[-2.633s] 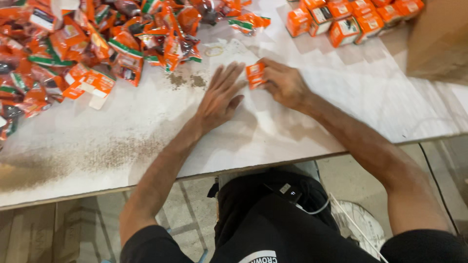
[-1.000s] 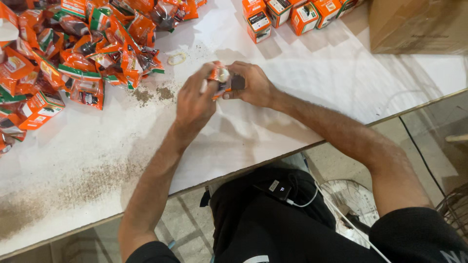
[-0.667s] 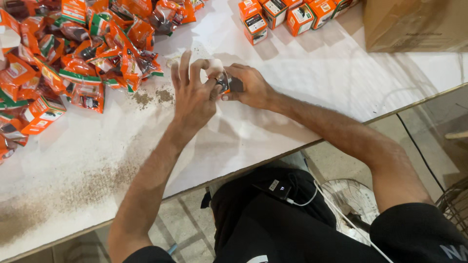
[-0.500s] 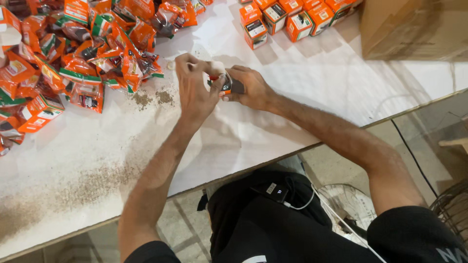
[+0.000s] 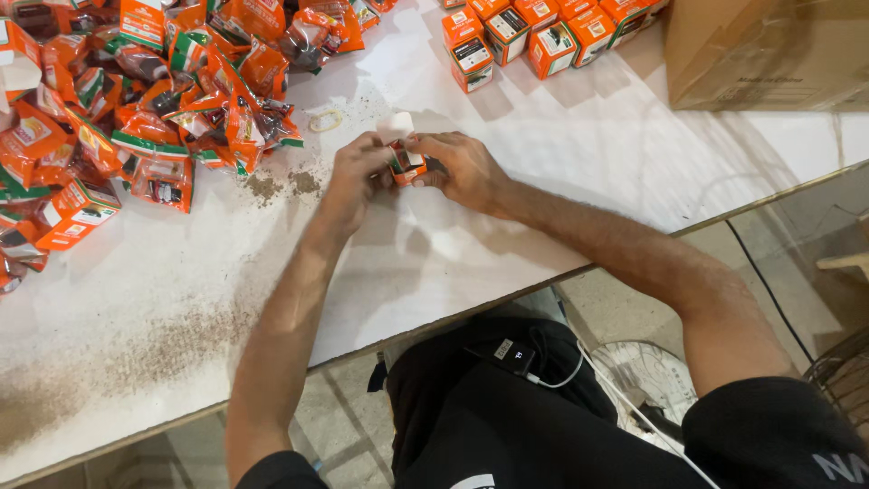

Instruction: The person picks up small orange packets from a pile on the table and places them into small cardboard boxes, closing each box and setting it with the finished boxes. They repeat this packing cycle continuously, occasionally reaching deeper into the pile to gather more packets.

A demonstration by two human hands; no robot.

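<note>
Between the hands: a small orange carton [image 5: 407,163] is being held just above the white table [image 5: 507,244], near the table's middle, with a pale flap standing open at its top.
Left hand: the left hand [image 5: 358,177] is being closed on the carton's left side, its fingertips being pressed against the near edge of the box.
Right hand: the right hand [image 5: 462,167] is being clenched on the carton's right side, so that the box is being pinched from both sides and is lying right in the gap between the two grips.
Carton relative to the grip: only its middle face and the white flap are being left uncovered; the rest is being hidden by the fingers.
Left of the hands: a heap of orange and green sachets [image 5: 154,109] is being spread over the far left of the table, well apart from the carton.
Near the heap: a rubber band [image 5: 326,119] is lying flat, just beyond the left hand, and a smear of brown powder [image 5: 281,186] is being shown beside the left wrist.
Far edge: a row of upright orange boxes [image 5: 534,41] is being kept beyond the right hand.
Far right: a brown cardboard box [image 5: 769,50] is sitting at the table's corner.
</note>
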